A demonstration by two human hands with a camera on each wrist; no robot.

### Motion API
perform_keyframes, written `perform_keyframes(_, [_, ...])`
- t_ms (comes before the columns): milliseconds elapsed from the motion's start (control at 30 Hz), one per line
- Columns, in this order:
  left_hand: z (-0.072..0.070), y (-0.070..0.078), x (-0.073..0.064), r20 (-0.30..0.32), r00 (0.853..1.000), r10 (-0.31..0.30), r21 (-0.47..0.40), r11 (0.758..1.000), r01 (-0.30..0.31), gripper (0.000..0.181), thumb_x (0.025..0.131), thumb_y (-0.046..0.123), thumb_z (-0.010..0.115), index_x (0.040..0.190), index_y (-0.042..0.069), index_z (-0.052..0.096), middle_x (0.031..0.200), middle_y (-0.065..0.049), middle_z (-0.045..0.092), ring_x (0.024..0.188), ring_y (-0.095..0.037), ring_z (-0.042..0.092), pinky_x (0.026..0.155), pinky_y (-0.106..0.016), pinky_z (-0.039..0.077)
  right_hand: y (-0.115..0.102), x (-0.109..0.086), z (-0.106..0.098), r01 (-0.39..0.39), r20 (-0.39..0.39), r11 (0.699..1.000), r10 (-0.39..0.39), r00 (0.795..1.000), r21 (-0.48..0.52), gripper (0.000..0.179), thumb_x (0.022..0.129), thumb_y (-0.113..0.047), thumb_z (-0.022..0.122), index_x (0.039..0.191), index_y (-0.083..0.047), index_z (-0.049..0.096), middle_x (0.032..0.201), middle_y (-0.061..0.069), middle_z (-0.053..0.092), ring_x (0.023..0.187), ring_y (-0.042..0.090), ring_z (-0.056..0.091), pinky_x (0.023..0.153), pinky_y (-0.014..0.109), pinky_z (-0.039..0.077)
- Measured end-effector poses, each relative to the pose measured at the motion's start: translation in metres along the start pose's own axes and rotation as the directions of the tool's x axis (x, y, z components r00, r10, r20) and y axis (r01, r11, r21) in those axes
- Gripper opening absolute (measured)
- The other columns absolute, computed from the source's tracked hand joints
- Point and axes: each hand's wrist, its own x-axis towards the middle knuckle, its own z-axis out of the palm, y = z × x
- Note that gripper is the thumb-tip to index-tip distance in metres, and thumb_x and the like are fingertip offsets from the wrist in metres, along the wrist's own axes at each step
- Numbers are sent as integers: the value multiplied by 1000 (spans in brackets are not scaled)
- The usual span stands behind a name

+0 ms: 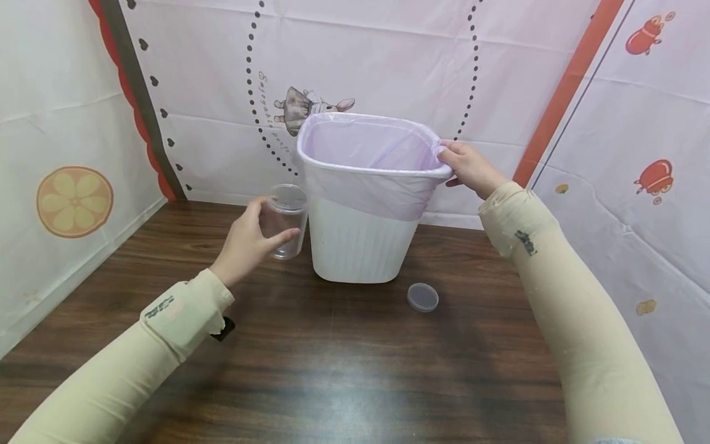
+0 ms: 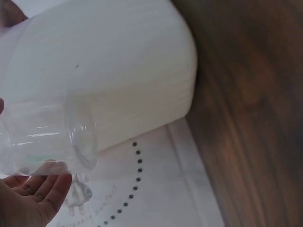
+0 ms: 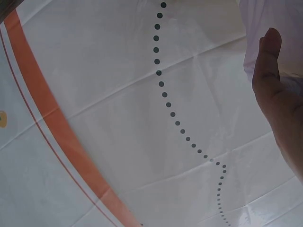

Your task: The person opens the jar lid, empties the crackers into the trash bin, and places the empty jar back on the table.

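A white trash can (image 1: pixel 360 243) stands on the table, its mouth lined with a pale purple trash bag (image 1: pixel 366 191) folded over the rim. My right hand (image 1: pixel 468 166) grips the can's right rim, with bag film bunched at the fingers; the right wrist view shows only part of this hand (image 3: pixel 279 94). Just left of the can, my left hand (image 1: pixel 252 240) holds a clear plastic jar (image 1: pixel 288 216) upright between thumb and fingers. No lid covers it. In the left wrist view the jar (image 2: pixel 42 135) appears sideways before the can's wall (image 2: pixel 132 61).
A round clear lid (image 1: pixel 423 297) lies on the dark wood table (image 1: pixel 333 357), right of the can's base. Printed white cloth (image 1: pixel 377 55) hangs behind and at both sides. Beneath the left sleeve's cuff shows a small black object (image 1: pixel 224 330).
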Motion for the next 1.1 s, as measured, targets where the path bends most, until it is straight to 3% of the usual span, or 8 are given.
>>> perform_keyframes(333, [25, 0, -21, 107, 994, -6, -75, 997, 14, 72, 78, 26, 81, 133, 4, 41, 118, -15, 60, 103, -29, 61, 90, -46, 50, 0, -1, -1, -14, 13, 1000, 14, 1000, 2, 53, 102, -23, 33, 149, 0, 28, 76, -13, 50, 72, -1, 52, 73, 25, 50])
perform_keyframes(600, [38, 4, -34, 164, 986, 8, -103, 995, 9, 72, 77, 31, 81, 133, 5, 43, 121, -12, 60, 108, -28, 59, 95, -48, 47, 0, -3, -2, -7, 13, 1000, 7, 1000, 11, 53, 102, -24, 33, 149, 0, 29, 76, -14, 50, 72, -1, 51, 74, 25, 50])
perform_keyframes(867, [47, 5, -42, 258, 965, 40, -175, 985, 6, 64, 77, 24, 81, 126, 3, 46, 121, -13, 61, 106, -29, 62, 92, -46, 51, 0, -3, -3, -26, 9, 999, 26, 1000, 20, 53, 102, -25, 35, 149, 0, 30, 77, -14, 52, 72, -2, 53, 75, 26, 51])
perform_keyframes(1100, [54, 3, -48, 301, 951, 65, -175, 985, -12, 63, 75, 31, 83, 124, 11, 50, 120, -6, 63, 112, -25, 60, 98, -46, 47, -2, -1, -2, -33, 9, 999, 33, 999, 25, 52, 102, -25, 35, 149, -1, 31, 77, -13, 52, 72, -1, 53, 74, 25, 51])
